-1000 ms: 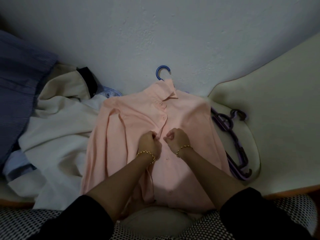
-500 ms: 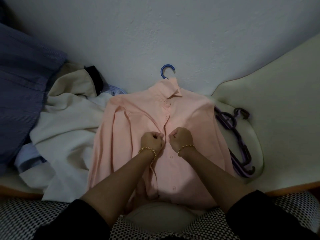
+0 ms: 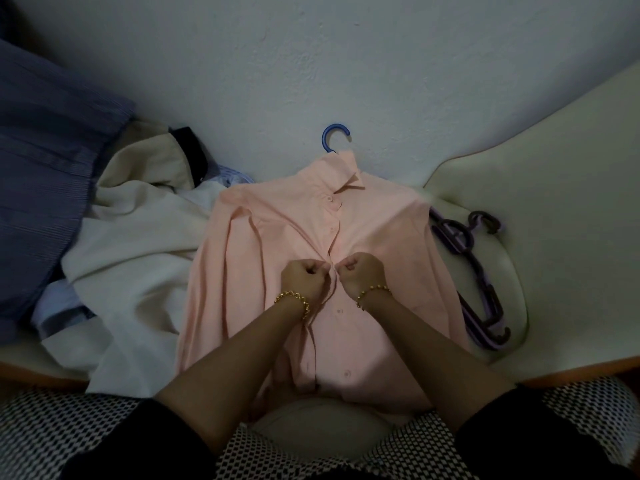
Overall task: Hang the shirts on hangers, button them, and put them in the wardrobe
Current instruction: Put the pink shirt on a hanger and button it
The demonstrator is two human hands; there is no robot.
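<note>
Dim light, rough pale wall (image 3: 311,64) behind a cream surface (image 3: 554,209)

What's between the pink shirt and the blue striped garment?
Head view: a heap of cream and white garments fills it, from blue striped garment to pink shirt.

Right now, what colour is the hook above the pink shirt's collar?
Blue plastic hanger hook; head view.

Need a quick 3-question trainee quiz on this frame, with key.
1. True or false: the pink shirt is on the blue hanger.
2. The purple hangers lie: A) left of the shirt, B) right of it, C) on top of it.
3. What do the left hand and right hand pinch?
Key: 1 true; 2 B; 3 the shirt's front edges, mid-chest.
</note>
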